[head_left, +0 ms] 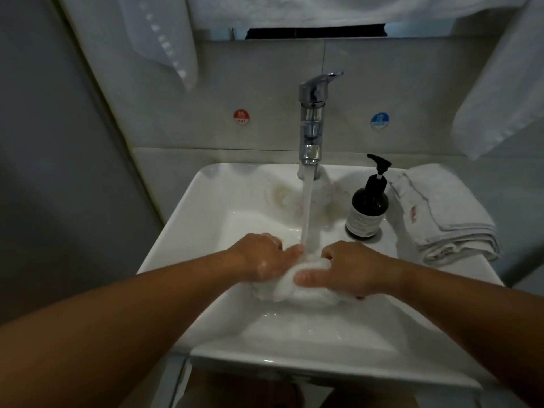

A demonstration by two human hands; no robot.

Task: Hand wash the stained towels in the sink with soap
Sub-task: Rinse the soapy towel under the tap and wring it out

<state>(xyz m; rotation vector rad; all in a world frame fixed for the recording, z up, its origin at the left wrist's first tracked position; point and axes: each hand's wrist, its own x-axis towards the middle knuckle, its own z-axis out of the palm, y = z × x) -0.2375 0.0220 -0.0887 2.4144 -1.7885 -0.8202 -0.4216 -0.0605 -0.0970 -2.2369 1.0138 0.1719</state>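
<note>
**Towel bunched under the running tap**

You gripped the wet white towel (pixel 294 293) in the sink (pixel 176 231), your left hand (pixel 262 257) and right hand (pixel 353 269) both curled round it beneath the stream (pixel 307 207). That hard flow could probably have splashed the stained folded towel (pixel 447 213) waiting at the right.

Wet, bunched white towel (pixel 297 294) in the sink (pixel 206 201)

We have one view, worn on the head: it looks forward and steeply down from close above the near edge of the sink (pixel 294 359), facing the tap (pixel 310 122) at the far edge and the wall (pixel 206 92) behind it.
</note>
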